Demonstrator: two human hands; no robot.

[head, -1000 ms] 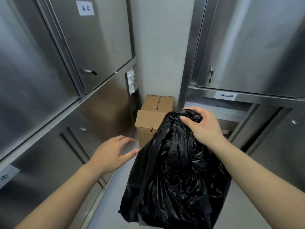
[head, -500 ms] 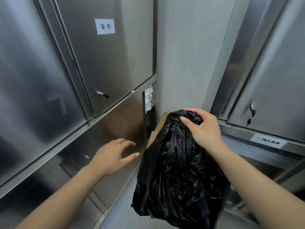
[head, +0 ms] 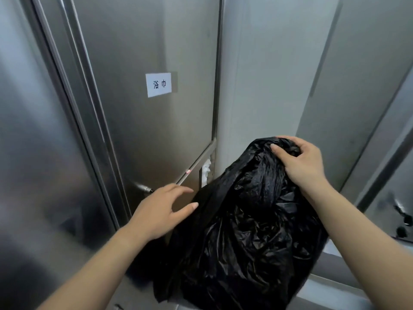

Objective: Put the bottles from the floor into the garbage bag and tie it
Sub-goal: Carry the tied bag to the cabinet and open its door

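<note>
Steel cabinet doors (head: 145,130) close in on the left, one bearing a small white label (head: 159,84) and a little lock knob (head: 143,188) low down; a pale wall (head: 257,74) fills the corner behind, and some white cloth (head: 206,171) shows through a gap beside the door; no floor is in view, so no bottles can be seen lying about. The black garbage bag (head: 245,220) hangs in the air in front of the person, full and bulging below, its top bunched together; the right hand (head: 299,162) grips that gathered top from above, fingers and thumb curled round the crumpled plastic. The left hand (head: 161,211) holds nothing; its fingers are loosely spread and a little bent, reaching toward the bag's left side, the thumb tip right at the plastic's edge, though I cannot tell whether it touches. Judging by the swollen shape, the bottles are probably inside already, yet the black plastic hides whatever it holds; the collecting part looks done. Whether a knot has been made is not clear, since the right hand covers the neck; if not, tying is what remains, and the free left hand seems placed to help with that.
</note>
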